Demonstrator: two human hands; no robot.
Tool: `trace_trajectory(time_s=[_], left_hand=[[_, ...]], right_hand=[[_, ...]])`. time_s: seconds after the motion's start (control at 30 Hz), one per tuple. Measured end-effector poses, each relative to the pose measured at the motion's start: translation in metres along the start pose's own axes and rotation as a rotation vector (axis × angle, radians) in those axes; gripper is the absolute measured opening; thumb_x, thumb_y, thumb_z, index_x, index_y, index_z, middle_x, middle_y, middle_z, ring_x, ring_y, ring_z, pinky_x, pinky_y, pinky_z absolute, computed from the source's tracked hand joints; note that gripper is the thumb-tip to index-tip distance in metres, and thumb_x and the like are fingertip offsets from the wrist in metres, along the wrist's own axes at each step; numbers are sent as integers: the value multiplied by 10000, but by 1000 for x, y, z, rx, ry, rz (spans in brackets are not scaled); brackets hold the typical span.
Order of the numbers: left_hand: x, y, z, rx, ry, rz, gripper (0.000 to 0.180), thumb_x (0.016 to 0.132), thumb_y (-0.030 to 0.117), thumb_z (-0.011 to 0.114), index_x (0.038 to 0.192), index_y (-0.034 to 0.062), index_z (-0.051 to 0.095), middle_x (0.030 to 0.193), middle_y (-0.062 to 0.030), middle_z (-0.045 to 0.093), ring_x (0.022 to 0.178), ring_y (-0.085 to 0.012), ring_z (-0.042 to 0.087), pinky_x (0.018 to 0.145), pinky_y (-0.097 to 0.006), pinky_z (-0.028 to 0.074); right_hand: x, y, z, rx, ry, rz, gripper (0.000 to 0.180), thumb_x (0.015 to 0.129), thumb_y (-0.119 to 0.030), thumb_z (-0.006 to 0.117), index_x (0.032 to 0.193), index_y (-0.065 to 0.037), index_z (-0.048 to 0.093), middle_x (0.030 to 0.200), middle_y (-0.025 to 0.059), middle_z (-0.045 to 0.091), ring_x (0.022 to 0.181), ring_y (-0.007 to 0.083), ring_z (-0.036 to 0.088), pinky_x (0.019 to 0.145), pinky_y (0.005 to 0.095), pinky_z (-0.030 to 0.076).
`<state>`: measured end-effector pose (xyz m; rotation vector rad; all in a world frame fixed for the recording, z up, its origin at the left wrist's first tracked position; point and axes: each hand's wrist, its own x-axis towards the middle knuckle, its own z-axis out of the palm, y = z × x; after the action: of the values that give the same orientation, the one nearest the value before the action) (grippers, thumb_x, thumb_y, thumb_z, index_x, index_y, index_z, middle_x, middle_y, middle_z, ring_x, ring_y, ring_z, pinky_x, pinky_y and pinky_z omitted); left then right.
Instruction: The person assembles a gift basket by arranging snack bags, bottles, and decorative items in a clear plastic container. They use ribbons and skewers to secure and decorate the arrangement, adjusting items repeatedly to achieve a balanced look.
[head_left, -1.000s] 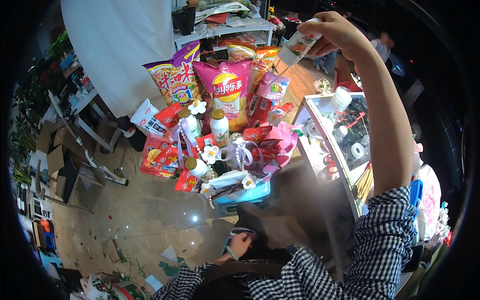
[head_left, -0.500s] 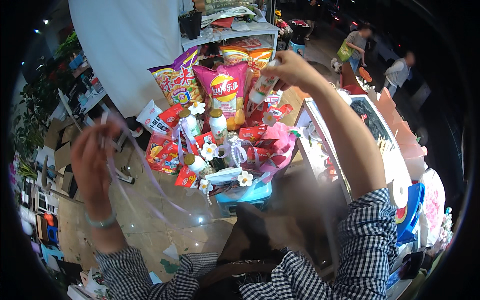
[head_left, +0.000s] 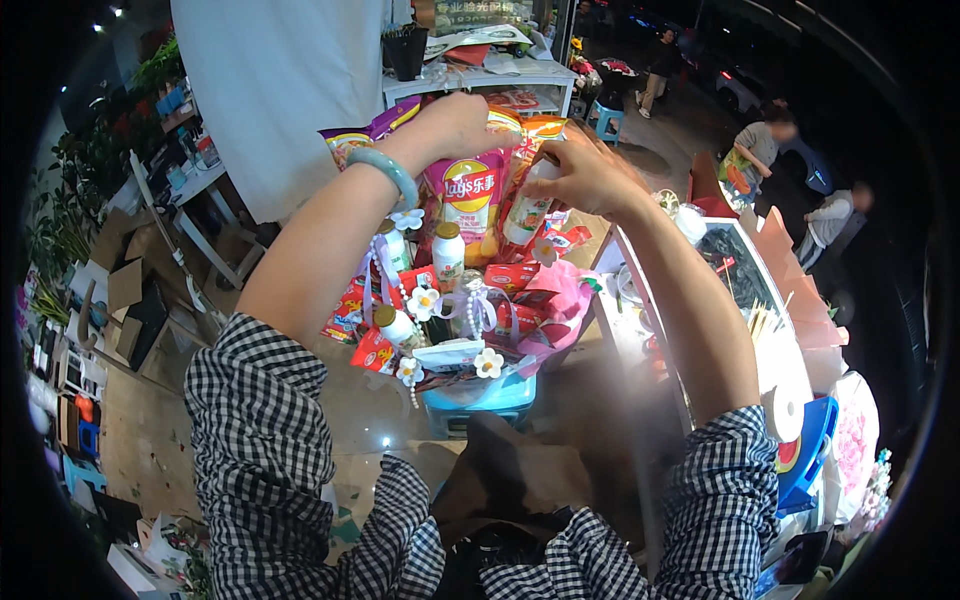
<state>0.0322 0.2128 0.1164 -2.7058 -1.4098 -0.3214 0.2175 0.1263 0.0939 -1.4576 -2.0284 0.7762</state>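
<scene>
A gift bouquet of snacks and drinks stands in front of me on a blue box [head_left: 490, 396]. My right hand [head_left: 585, 180] is closed around a small white bottle [head_left: 527, 214], held tilted at the bouquet's right side. My left hand [head_left: 465, 125] reaches over the top, above a purple chip bag [head_left: 472, 195] and against an orange snack bag [head_left: 505, 122]; its fingertips are hidden. Another white bottle with a gold cap [head_left: 448, 252] stands in the middle. Around it are red snack packets [head_left: 512, 277], white flowers [head_left: 424, 303], a lilac ribbon bow [head_left: 470, 310] and pink wrapping [head_left: 560, 300].
A white-framed stand with wooden sticks [head_left: 765, 325] and a paper roll [head_left: 783, 412] is close on the right. Behind the bouquet is a white table [head_left: 480, 78] beside a hanging white cloth [head_left: 275, 110]. Two people [head_left: 765, 145] are off at the far right.
My left hand has swung from the far left, where it held a lilac ribbon, to the top of the bouquet. My right hand has lowered the bottle a little.
</scene>
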Motion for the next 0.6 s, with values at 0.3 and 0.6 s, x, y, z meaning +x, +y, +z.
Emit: trace_trajectory(time_s=[0.3, 0.6], left_hand=[[-47, 12, 10, 5, -70, 76, 671, 717, 624, 632, 920, -16, 663, 860, -206, 662, 842, -331, 651, 733, -434, 516], [-60, 0, 6, -24, 0, 21, 640, 760, 638, 573, 876, 17, 680, 814, -196, 658, 807, -337, 647, 723, -436, 511]], right_hand=[[0, 5, -11, 79, -79, 116, 358, 791, -170, 714, 1040, 34, 558, 864, 115, 636, 650, 160, 645, 558, 266, 538], [1, 24, 38, -7, -2, 2, 300, 760, -153, 709, 974, 9, 574, 808, 122, 642, 667, 186, 643, 566, 323, 511]])
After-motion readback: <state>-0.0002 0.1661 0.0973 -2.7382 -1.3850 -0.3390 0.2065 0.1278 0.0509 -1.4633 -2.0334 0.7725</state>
